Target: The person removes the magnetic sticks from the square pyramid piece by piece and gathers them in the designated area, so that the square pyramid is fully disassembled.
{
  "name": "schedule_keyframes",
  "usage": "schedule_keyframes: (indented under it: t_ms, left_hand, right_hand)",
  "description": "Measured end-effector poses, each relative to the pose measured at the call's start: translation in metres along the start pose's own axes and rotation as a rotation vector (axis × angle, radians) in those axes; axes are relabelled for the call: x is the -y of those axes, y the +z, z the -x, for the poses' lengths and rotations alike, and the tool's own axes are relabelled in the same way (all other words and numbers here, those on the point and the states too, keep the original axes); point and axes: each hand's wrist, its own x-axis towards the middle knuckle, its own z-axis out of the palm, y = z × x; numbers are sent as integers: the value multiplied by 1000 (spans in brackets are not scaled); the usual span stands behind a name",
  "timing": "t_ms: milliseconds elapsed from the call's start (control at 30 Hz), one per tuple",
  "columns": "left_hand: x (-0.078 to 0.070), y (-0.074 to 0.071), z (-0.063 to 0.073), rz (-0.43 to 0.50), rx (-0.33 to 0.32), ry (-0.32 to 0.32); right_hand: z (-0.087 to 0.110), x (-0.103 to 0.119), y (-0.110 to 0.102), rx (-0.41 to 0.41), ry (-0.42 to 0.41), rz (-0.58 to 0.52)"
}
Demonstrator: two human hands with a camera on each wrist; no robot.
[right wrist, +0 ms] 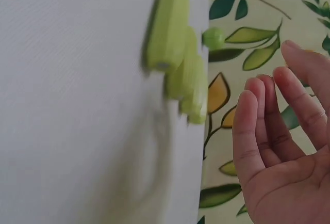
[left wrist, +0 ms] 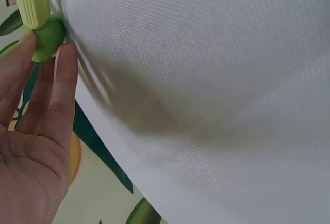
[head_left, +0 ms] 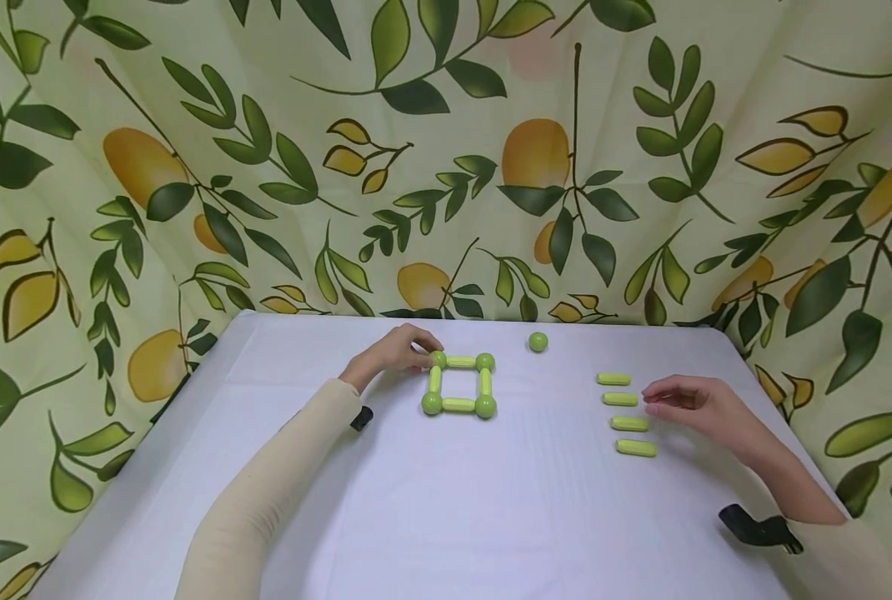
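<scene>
A square frame of light green rods joined by green balls lies flat on the table. My left hand is at its far left corner; in the left wrist view, thumb and fingers pinch the corner ball, with a ribbed rod rising from it. My right hand hovers just right of several loose green rods lying in a column. Its fingers are loosely bent and hold nothing, as the right wrist view shows with the hand apart from the rods.
One loose green ball lies near the table's back edge, between the square and the rods. A white cloth covers the table. Behind and beside it hangs a curtain printed with leaves and fruit.
</scene>
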Motion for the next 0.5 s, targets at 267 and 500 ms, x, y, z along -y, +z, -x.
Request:
schedule_keyframes:
  t_ms: [267, 500]
  left_hand:
    - [0, 1, 1, 7, -7, -15]
    - [0, 2, 1, 1, -9, -18]
  right_hand:
    - [-27, 17, 21, 46, 22, -165]
    - [-54, 31, 50, 110, 70, -319]
